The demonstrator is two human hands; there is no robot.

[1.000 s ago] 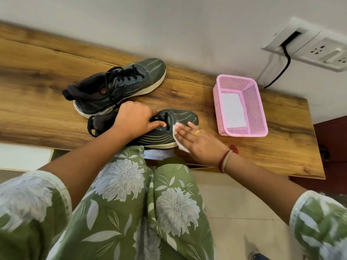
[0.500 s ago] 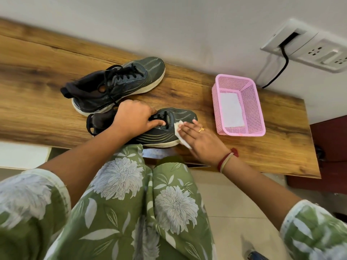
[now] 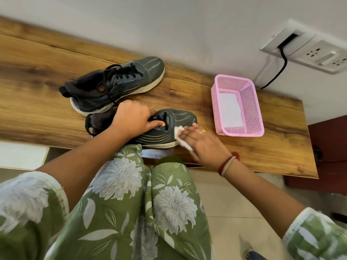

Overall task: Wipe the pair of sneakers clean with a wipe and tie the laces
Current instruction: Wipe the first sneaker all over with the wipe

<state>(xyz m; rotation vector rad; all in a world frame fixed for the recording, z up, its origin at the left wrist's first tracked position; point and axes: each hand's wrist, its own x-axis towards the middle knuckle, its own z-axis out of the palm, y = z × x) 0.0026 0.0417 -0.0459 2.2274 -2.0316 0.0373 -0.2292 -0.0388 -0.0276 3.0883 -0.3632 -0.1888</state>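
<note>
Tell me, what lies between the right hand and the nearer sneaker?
A white wipe, in the head view: the right hand presses it against the nearer sneaker, near the toe.

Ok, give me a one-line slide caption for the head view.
Left hand steadies the near sneaker while the right hand presses a white wipe against its toe.
</note>
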